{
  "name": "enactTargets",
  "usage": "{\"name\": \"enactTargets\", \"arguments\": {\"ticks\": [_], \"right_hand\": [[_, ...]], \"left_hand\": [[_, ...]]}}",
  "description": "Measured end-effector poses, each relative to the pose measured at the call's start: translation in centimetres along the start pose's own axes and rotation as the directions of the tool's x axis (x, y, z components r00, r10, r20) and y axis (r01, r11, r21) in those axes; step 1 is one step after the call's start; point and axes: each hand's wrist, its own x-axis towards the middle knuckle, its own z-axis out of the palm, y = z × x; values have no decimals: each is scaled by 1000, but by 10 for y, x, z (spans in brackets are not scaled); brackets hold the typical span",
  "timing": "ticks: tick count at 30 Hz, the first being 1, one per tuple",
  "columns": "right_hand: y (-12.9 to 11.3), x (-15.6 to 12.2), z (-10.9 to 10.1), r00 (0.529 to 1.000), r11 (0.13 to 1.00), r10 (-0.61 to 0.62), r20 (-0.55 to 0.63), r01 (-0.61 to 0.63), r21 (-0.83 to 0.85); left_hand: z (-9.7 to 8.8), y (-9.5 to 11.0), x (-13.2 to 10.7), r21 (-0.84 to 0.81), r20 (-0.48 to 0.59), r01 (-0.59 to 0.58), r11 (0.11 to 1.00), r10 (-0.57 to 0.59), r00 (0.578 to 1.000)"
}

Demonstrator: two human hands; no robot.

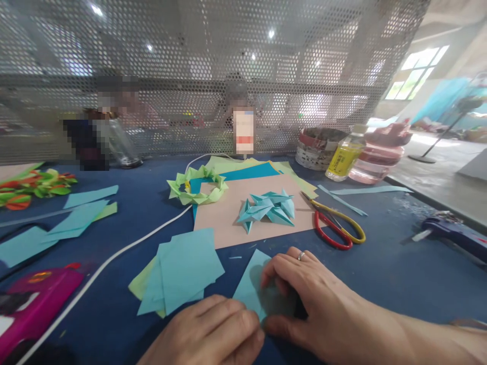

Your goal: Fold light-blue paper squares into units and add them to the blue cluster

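Observation:
A light-blue paper square point(249, 289) lies on the dark blue table point(384, 274) near the front edge. My right hand point(304, 294), wearing a ring, rests on the sheet with fingers curled down onto it. My left hand point(213, 329) is closed, its fingertips pinching the sheet's near corner. A loose stack of light-blue squares point(182, 274) lies just left of my hands. Beyond them, folded blue paper pieces point(268, 208) sit on a beige sheet point(228, 213).
Red and yellow scissors point(335, 225) lie right of the beige sheet. A green paper ring point(198, 185), a white cable point(114, 256), a pink tool point(34, 304), a blue glue gun point(452, 233), bottles point(344, 157) and a perforated metal screen point(213, 81) surround the work area. Blurred people sit behind the screen.

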Motion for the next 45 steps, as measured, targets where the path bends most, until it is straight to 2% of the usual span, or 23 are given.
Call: {"name": "enactTargets", "arguments": {"ticks": [4,8,14,20,24,27,31,35,37,41,45], "right_hand": [[7,-1,-9,997,999,-16,80,13,35],[11,-1,-17,986,994,-81,142,69,88],[11,-1,-17,988,994,-77,135,66,88],[12,-5,-12,988,991,-126,87,121,61],[10,-5,-10,976,977,-209,59,207,43],[9,-4,-12,939,941,-336,75,338,-11],[8,-4,-15,836,824,-514,193,544,-159],[6,-5,-17,760,754,-596,260,641,-144],[6,-5,-16,739,734,-614,277,664,-142],[7,-4,-14,732,723,-615,292,672,-160],[8,-3,-14,722,723,-618,312,677,-136]], "left_hand": [[-5,-4,10,39,6,-12,999,12,1000],[-11,-10,9,41,42,-5,999,3,999],[-24,-19,2,-26,150,17,1000,-13,989],[-14,-21,5,-111,58,-45,993,52,997],[-9,-25,3,-231,84,-54,971,75,994],[-9,-26,-1,-313,122,-41,949,83,989],[-4,-23,-6,-361,70,-96,928,130,989],[1,-18,-7,-389,65,-36,920,67,996],[1,-16,-5,-399,92,26,917,12,996],[-2,-12,-1,-416,155,135,899,-76,985],[-6,-9,2,-369,241,242,897,-159,957]]}}
